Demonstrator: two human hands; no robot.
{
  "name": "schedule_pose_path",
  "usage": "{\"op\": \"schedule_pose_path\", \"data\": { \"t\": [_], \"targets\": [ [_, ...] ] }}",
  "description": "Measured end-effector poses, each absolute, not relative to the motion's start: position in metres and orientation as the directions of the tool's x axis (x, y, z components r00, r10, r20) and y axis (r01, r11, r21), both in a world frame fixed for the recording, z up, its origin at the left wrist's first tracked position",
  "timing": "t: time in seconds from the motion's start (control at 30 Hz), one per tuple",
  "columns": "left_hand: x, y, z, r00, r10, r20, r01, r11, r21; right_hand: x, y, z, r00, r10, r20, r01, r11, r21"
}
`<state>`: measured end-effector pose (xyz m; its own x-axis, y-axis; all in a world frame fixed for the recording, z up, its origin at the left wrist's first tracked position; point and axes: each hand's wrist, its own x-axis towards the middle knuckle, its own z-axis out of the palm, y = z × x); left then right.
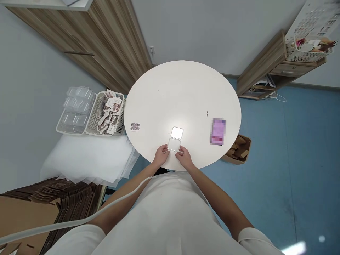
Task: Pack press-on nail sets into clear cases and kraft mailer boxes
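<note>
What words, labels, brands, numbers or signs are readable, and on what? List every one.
None can be read.
Cards in the basket by the table: print too small.
Purple item: pixelated, unreadable.
White panel, upper right: marks too small.
Open case: no text visible.

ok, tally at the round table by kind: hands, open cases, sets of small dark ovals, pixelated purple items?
Hands: 2 (left hand, right hand)
Open case: 1
Set of small dark ovals: 1
Pixelated purple item: 1
Total: 5
</note>
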<state>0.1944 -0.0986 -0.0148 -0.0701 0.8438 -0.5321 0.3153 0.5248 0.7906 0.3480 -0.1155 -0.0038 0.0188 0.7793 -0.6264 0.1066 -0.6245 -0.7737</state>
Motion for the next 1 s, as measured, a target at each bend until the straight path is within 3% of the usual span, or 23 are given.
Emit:
{"op": "schedule_pose_path", "data": {
  "t": [0.5,0.8,0.9,1.0],
  "targets": [
    [0.196,-0.088,-0.024,-0.074,0.842,-0.535,0.353,0.524,0.775,0.357,-0.098,-0.009,0.057,0.802,-0.595,0.129,-0.596,-0.792],
    [0.167,-0.097,-0.021,0.064,0.824,-0.563,0.398,0.496,0.772,0.350,-0.104,-0.010,0.172,0.821,-0.545,0.194,-0.570,-0.798],
    [0.131,-0.097,-0.011,0.154,0.809,-0.568,0.434,0.461,0.774,0.343,-0.110,-0.008,0.294,0.824,-0.484,0.255,-0.555,-0.792],
    [0.080,-0.085,0.000,0.171,0.862,-0.478,0.521,0.333,0.786,0.329,-0.113,-0.001,0.412,0.858,-0.307,0.398,-0.472,-0.787]
  ]
}}
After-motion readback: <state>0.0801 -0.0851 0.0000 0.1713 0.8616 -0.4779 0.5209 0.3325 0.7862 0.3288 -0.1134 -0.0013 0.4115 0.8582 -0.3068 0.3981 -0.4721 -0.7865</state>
